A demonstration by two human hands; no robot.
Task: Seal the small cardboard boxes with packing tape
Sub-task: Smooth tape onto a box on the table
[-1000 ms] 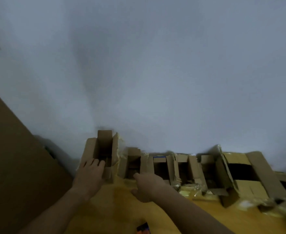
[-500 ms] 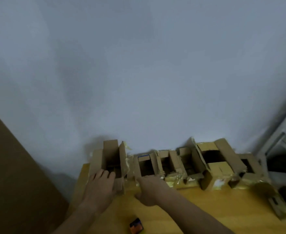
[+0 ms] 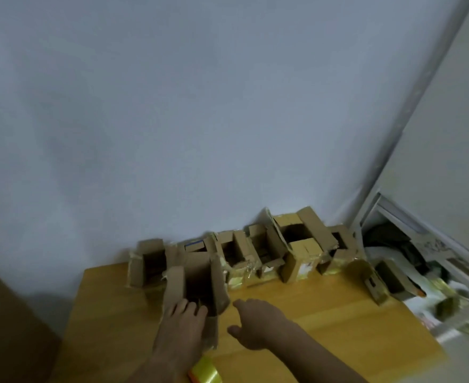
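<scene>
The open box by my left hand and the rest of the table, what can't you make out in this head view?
- Open box: inside is dark, contents unreadable.
- Left hand: fingers reach over the near edge, so the grip is unclear.
- Yellow tape roll: cut off by the bottom edge.
- Boxes along the wall: blurred, any tape unclear.
</scene>
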